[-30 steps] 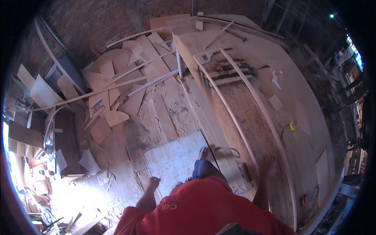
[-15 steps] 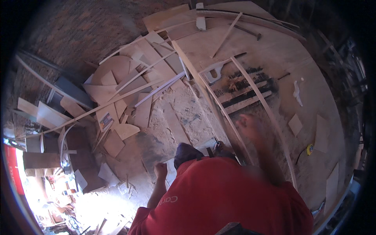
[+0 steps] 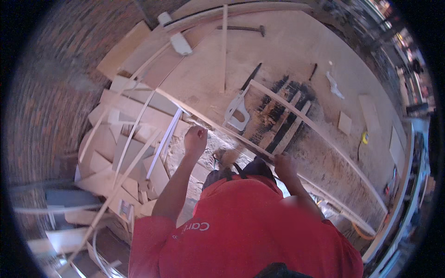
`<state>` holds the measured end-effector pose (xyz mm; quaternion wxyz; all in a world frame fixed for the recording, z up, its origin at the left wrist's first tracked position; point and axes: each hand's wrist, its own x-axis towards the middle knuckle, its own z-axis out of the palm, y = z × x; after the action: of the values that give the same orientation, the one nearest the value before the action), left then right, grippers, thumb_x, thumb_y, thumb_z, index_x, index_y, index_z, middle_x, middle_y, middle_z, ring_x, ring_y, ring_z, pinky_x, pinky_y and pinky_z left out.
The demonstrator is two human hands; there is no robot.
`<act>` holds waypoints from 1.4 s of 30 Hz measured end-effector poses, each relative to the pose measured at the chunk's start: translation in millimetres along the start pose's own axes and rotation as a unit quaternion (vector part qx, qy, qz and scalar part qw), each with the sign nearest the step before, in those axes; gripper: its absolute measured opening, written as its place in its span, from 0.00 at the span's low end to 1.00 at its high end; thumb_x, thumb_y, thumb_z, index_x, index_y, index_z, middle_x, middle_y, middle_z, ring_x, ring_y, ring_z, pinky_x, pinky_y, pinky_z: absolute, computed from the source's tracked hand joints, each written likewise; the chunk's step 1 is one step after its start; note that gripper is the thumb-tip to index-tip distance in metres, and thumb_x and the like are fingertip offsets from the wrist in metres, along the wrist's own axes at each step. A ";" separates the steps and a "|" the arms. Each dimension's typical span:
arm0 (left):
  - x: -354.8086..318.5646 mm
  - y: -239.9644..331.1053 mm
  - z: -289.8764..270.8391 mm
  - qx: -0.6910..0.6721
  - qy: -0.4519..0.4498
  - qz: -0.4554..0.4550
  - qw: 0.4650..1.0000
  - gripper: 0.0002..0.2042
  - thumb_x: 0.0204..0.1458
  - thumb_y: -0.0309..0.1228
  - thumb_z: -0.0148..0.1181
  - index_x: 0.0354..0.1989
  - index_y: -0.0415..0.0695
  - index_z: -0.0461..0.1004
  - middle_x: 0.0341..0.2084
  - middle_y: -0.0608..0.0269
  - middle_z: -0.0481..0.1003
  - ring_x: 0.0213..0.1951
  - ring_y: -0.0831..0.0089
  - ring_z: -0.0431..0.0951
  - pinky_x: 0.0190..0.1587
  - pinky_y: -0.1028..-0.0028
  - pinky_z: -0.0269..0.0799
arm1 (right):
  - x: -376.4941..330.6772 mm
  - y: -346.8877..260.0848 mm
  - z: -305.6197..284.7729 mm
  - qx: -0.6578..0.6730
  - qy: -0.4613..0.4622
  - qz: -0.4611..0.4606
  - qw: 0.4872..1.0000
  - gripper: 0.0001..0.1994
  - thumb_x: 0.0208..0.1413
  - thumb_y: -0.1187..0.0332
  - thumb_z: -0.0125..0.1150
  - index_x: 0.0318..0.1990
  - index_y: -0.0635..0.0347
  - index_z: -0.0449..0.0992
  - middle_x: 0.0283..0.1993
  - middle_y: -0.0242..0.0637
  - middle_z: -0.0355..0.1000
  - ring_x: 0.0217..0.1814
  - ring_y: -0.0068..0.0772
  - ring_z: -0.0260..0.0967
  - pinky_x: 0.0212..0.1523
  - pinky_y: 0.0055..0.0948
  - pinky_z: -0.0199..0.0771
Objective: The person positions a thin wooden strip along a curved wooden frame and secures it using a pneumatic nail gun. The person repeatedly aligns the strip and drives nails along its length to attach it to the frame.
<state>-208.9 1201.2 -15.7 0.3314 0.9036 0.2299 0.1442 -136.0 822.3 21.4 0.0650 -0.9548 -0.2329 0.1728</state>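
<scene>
Handsaw: the white-handled handsaw with a dark, narrow blade [image 3: 235, 105] lies on the broad, pale wooden tabletop [image 3: 287, 41], at two o'clock from my left hand [image 3: 195, 139] and between ten and eleven from my right hand [image 3: 285, 166].
Slats: straight pale wood [image 3: 291, 130] over a sooty black patch [image 3: 303, 94], near twelve from my right.
Strip: long, thin, bowed wood [image 3: 320, 127].
Left hand: fingers curled inward; contents I cannot tell.
Right hand: beside the tabletop's near edge; finger spread and contact I cannot tell.

Near a small four-sided tan wooden offcut [image 3: 344, 123] lie a round yellow tape measure [image 3: 365, 137] and a crumpled white scrap [image 3: 333, 85], with a dark long-handled hammer [image 3: 243, 28] well to its left.
</scene>
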 end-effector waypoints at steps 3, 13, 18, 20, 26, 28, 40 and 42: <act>69.9 9.6 20.4 -0.021 -0.049 0.037 0.998 0.10 0.56 0.36 0.65 0.32 0.42 0.80 0.29 0.51 0.80 0.34 0.52 0.82 0.39 0.57 0.78 | -10.0 2.2 12.8 0.031 0.023 0.094 0.995 0.08 0.57 0.63 0.64 0.40 0.52 0.85 0.42 0.44 0.79 0.46 0.53 0.78 0.45 0.53 0.78; 137.2 42.7 66.8 0.044 -0.275 0.010 0.960 0.19 0.46 0.46 0.76 0.33 0.42 0.80 0.29 0.49 0.82 0.36 0.49 0.84 0.39 0.55 0.78 | -19.9 -13.9 -11.2 0.038 0.051 0.141 0.988 0.08 0.55 0.65 0.69 0.41 0.51 0.87 0.44 0.39 0.80 0.47 0.49 0.78 0.46 0.48 0.77; 138.1 40.9 80.0 0.121 -0.218 0.012 0.968 0.21 0.43 0.45 0.76 0.40 0.44 0.80 0.33 0.49 0.83 0.39 0.48 0.84 0.41 0.56 0.79 | -20.4 -13.8 -31.1 0.049 0.038 0.124 0.990 0.06 0.54 0.66 0.69 0.38 0.52 0.86 0.42 0.39 0.80 0.47 0.49 0.78 0.45 0.48 0.76; 147.8 54.0 71.1 0.123 -0.221 -0.003 0.967 0.21 0.43 0.43 0.75 0.41 0.44 0.80 0.35 0.47 0.83 0.41 0.47 0.84 0.43 0.55 0.80 | -21.0 -11.4 -36.2 0.064 0.066 0.104 0.990 0.06 0.54 0.66 0.69 0.39 0.52 0.86 0.41 0.39 0.79 0.44 0.49 0.78 0.45 0.48 0.76; 162.4 8.9 38.1 0.023 -0.131 -0.076 0.988 0.19 0.43 0.39 0.72 0.42 0.42 0.81 0.35 0.46 0.83 0.40 0.47 0.85 0.45 0.54 0.80 | -14.8 -5.3 -41.7 0.100 0.011 0.113 0.988 0.08 0.55 0.66 0.68 0.41 0.51 0.87 0.42 0.39 0.79 0.45 0.51 0.78 0.44 0.47 0.77; 171.5 -19.7 29.3 0.050 -0.090 -0.104 0.989 0.19 0.44 0.39 0.71 0.42 0.42 0.81 0.34 0.46 0.83 0.39 0.48 0.85 0.44 0.55 0.80 | -8.4 -2.2 -32.4 0.088 -0.004 0.120 0.989 0.08 0.54 0.66 0.68 0.41 0.51 0.86 0.43 0.40 0.78 0.45 0.51 0.77 0.44 0.48 0.77; 222.2 -110.5 0.0 0.152 0.014 -0.069 0.986 0.16 0.43 0.34 0.74 0.38 0.38 0.82 0.33 0.48 0.80 0.38 0.52 0.82 0.43 0.56 0.77 | 12.2 4.4 12.4 0.123 0.127 0.063 0.982 0.07 0.53 0.63 0.68 0.39 0.50 0.84 0.38 0.38 0.74 0.47 0.49 0.73 0.44 0.46 0.75; 225.5 -95.1 -0.2 0.164 -0.003 -0.059 0.985 0.17 0.43 0.34 0.75 0.40 0.37 0.82 0.37 0.47 0.79 0.41 0.52 0.81 0.46 0.56 0.77 | 6.4 -1.1 9.8 0.117 0.117 0.087 0.982 0.08 0.54 0.62 0.67 0.40 0.49 0.84 0.39 0.38 0.74 0.50 0.48 0.72 0.47 0.45 0.74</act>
<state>-47.1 1380.7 -54.5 0.1873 0.9309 0.3026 0.0822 -134.7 826.7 10.6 0.1881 -0.9708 -0.1175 0.0914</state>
